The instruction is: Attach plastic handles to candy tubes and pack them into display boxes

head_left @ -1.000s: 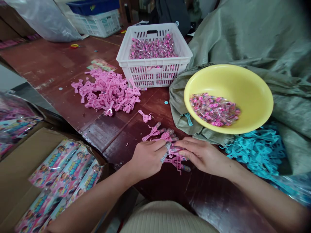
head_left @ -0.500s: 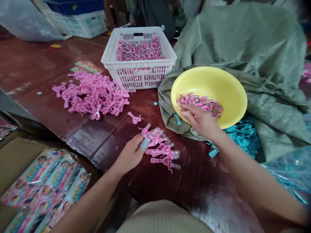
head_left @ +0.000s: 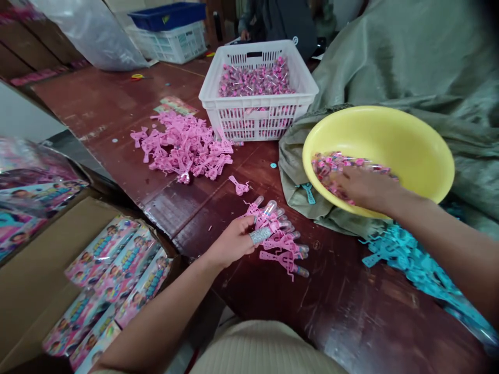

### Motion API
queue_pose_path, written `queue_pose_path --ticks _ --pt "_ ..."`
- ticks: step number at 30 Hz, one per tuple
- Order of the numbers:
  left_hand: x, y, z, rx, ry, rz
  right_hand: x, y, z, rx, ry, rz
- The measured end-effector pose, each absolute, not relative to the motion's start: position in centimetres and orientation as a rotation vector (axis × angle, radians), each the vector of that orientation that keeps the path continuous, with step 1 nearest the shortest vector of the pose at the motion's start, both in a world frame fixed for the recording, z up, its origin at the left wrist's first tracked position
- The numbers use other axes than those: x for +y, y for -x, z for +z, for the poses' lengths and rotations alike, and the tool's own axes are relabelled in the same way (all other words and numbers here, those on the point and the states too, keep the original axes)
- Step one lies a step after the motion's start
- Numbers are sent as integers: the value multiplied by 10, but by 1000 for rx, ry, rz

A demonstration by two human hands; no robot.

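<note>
Tubes (head_left: 334,159) at frame right are being part-covered by the right hand (head_left: 360,184), grip unclear, a pink clip (head_left: 274,226) being pinched by the left hand (head_left: 233,242).

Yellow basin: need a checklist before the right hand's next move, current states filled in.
1. Right hand inside the yellow basin: ok, fingers down among the small tubes.
2. Tube gripped by the right hand: cannot tell, fingertips blurred and partly hidden.
3. Left hand at the row of pink clips with tubes: ok, its fingers touch the row.
4. Pink clip pile apart from the blue clip pile: ok, basin and cloth lie between.
5. All blue clips in one pile: not ok, a stray blue clip lies on the cloth beside the basin.
</note>
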State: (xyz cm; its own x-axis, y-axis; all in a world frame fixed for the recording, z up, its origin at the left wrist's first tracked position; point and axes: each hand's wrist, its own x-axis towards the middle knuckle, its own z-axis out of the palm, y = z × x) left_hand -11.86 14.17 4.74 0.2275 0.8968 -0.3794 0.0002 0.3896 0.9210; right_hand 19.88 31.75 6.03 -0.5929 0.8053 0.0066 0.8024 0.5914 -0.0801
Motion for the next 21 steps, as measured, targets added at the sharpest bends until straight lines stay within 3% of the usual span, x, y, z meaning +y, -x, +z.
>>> queue_pose_path --ticks 3,5,10,21 --pt "141 116 44 1141 -932 796 273 -178 83 -2588 1190 296" --pt "142 111 44 1098 -884 809 236 -154 87 -2388 989 637" --pt "145 97 54 1024 -827 873 178 -107 61 -1808 871 1165" --pt "140 95 51 1084 -922 930 173 -117 50 -1825 976 1240"
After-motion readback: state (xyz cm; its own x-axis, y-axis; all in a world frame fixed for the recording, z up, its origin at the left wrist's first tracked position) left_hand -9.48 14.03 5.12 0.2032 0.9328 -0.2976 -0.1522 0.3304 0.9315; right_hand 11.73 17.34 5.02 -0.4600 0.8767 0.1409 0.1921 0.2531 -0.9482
